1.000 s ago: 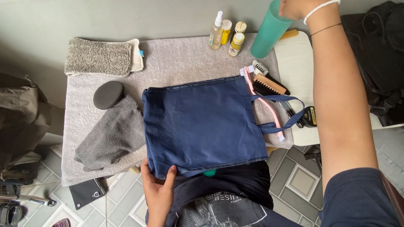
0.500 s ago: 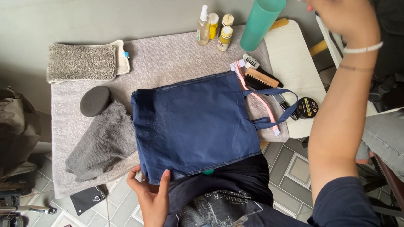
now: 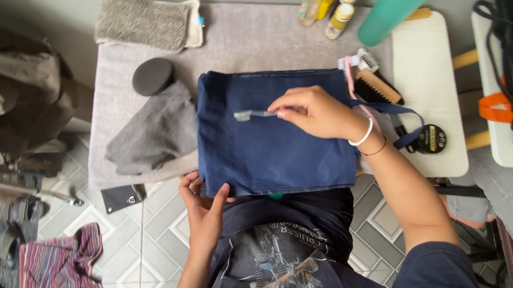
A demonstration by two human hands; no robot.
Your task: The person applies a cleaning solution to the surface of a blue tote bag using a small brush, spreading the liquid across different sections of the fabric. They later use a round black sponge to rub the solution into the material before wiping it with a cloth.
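Seen from the head camera I am watching, the right hand (image 3: 312, 112) now rests over the middle of the navy tote bag (image 3: 274, 133), fingers pinched on the handle of a clear toothbrush (image 3: 254, 114) whose bristled head points toward the left side of the bag. Half a second ago that hand was raised high by the teal tumbler (image 3: 398, 2), gripping the same brush in the air; it has since come down onto the cloth. The left hand (image 3: 203, 203) has kept its place at the near left corner of the bag, fingers curled around the hem and clamping the fabric.

The bag lies flat on the grey mat (image 3: 248, 38), its pink-and-blue straps trailing to the right over a wooden brush (image 3: 377, 86). Left of the bag sits a crumpled grey cloth (image 3: 152, 131), touching a round black tin (image 3: 152, 76). A folded grey towel (image 3: 137, 19) lies at the far left corner of the mat, and three small bottles (image 3: 327, 1) stand near the tumbler at the far edge. A small round tin (image 3: 432, 138) lies on the white board (image 3: 426, 57) to the right. The view has shifted closer since the earlier frames.
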